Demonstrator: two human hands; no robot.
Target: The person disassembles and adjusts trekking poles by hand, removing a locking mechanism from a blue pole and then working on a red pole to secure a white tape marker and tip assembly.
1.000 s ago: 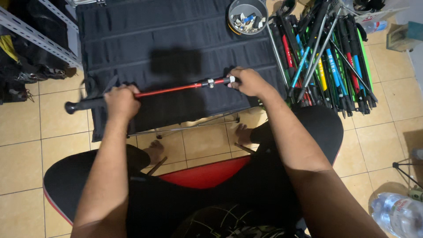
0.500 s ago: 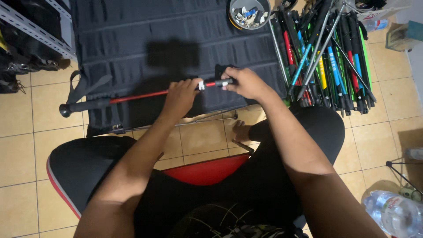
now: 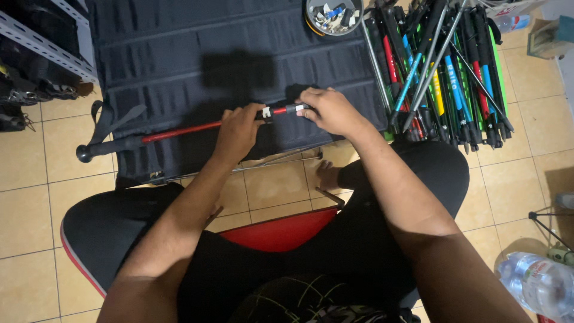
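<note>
A red trekking pole (image 3: 179,130) with a black grip and strap at its left end lies level over a dark padded mat (image 3: 197,54). My left hand (image 3: 239,133) is closed around the red shaft beside a white and black clamp (image 3: 267,112). Just to the right, my right hand (image 3: 329,109) grips the pole's black end section. Both hands sit close together on either side of that clamp.
A pile of coloured trekking poles (image 3: 442,72) lies at the upper right. A round tin of small parts (image 3: 332,15) sits at the mat's far edge. Metal shelving (image 3: 42,42) stands left, a water bottle (image 3: 535,281) lower right. A thin metal rod (image 3: 263,164) lies on the tiles.
My left hand has slid right along the red shaft, from near the black grip to the clamp beside my right hand. The pole has stayed roughly level.
</note>
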